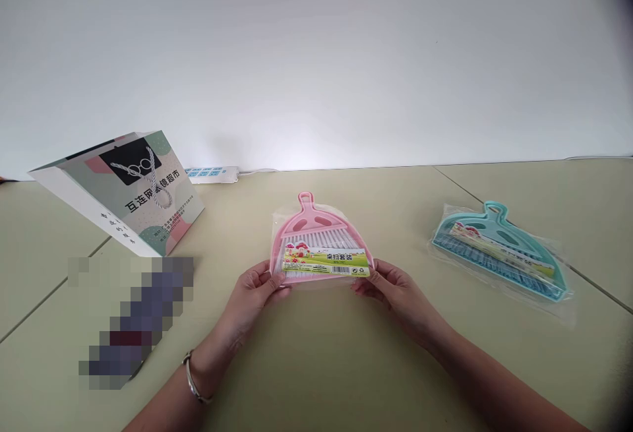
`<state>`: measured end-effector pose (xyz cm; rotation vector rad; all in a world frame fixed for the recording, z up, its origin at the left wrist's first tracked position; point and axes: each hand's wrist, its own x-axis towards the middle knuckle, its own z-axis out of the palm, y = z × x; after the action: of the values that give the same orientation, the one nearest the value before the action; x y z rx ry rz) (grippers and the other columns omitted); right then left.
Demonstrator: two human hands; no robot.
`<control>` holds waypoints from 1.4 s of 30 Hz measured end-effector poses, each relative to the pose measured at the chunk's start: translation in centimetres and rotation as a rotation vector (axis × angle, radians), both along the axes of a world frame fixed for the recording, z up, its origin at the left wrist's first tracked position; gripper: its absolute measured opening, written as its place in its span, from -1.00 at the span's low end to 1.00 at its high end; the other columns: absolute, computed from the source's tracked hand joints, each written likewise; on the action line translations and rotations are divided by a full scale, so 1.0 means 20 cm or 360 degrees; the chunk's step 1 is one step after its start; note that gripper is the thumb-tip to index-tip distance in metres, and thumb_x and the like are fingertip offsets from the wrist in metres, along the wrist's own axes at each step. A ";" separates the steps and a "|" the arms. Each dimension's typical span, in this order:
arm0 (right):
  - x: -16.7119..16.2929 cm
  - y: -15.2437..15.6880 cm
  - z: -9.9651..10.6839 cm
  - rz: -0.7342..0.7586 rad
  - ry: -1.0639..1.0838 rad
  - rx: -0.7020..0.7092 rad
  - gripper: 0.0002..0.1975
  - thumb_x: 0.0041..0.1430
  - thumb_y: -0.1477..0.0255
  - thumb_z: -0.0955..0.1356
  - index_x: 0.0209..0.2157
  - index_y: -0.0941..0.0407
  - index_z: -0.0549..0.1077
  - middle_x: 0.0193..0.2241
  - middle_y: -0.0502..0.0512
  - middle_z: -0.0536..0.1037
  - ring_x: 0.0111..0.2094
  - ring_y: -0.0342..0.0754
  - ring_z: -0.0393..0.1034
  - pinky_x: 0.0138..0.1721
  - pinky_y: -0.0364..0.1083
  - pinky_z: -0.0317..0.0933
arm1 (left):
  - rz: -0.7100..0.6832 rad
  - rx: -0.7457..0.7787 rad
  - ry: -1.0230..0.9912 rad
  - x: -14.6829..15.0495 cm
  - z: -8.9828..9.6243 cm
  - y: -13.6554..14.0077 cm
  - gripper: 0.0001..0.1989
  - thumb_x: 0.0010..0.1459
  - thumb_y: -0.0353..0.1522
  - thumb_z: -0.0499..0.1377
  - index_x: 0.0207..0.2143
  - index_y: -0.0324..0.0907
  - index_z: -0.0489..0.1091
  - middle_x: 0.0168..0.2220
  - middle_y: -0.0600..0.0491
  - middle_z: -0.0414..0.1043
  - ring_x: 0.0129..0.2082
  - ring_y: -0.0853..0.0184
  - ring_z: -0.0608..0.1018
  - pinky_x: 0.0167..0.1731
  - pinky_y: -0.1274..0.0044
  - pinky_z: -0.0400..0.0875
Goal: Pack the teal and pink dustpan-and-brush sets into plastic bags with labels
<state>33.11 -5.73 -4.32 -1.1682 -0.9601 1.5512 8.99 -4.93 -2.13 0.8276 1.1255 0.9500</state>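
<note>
Between my two hands is a pink dustpan and brush set (309, 221) in a clear plastic wrapper, its handle pointing away from me. A white-bristled brush lies inside the pan, behind a green printed label with red mushrooms. My left hand (260, 287) pinches the near left corner, thumb on top. The near right corner is gripped by my right hand (388, 283), also with the thumb over the edge. Farther right, a teal dustpan and brush set (514, 237) in the same kind of wrapper rests on the table, apart from my hands.
A paper gift bag (148, 201) with a rope handle stands at the left, leaning. Behind it a white power strip (212, 175) lies against the white wall (316, 62). A blurred-out dark object (141, 320) is on the table (316, 379) at the near left. Seams cross the tabletop.
</note>
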 end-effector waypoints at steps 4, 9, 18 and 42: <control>-0.01 -0.01 0.01 0.0012 0.0102 -0.0026 -0.52 -0.18 0.11 0.49 -0.21 0.06 0.52 -0.23 0.11 0.58 -0.24 -0.04 0.45 -0.15 -0.04 0.35 | 0.0101 0.0069 0.0130 0.02 -0.01 0.00 -0.56 -0.25 -0.17 0.39 -0.33 -0.24 0.46 -0.38 0.03 0.57 -0.45 0.41 0.55 -0.42 0.62 0.45; -0.02 -0.01 0.03 0.0000 0.0344 -0.0149 -0.47 -0.21 0.23 0.52 -0.14 0.11 0.48 -0.12 0.19 0.55 -0.08 0.07 0.42 -0.06 0.02 0.34 | 0.0132 0.0146 0.0216 0.03 -0.03 -0.01 -0.58 -0.23 -0.12 0.36 -0.42 -0.25 0.42 -0.53 0.05 0.53 -0.51 0.41 0.53 -0.48 0.62 0.42; -0.03 -0.01 0.03 -0.0034 0.0326 -0.0226 -0.54 -0.10 0.36 0.49 -0.10 0.11 0.43 -0.08 0.15 0.54 -0.11 0.03 0.46 -0.20 -0.08 0.43 | 0.0033 0.0166 0.0235 0.04 -0.02 -0.02 -0.59 -0.21 -0.10 0.34 -0.44 -0.23 0.39 -0.55 0.05 0.52 -0.54 0.40 0.52 -0.50 0.61 0.40; 0.01 0.02 -0.03 -0.0051 0.0271 -0.0271 -0.70 -0.19 0.32 0.53 -0.41 0.15 0.46 -0.56 0.03 0.58 -0.56 -0.18 0.45 -0.46 -0.22 0.36 | -0.0109 0.0387 0.0432 0.04 -0.04 -0.03 -0.67 -0.04 -0.10 0.24 -0.46 -0.18 0.33 -0.50 0.05 0.49 -0.47 0.36 0.51 -0.41 0.55 0.38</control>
<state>33.31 -5.41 -4.82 -1.1414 -0.7052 1.7027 9.82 -5.50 -2.84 1.2135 1.2184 0.9484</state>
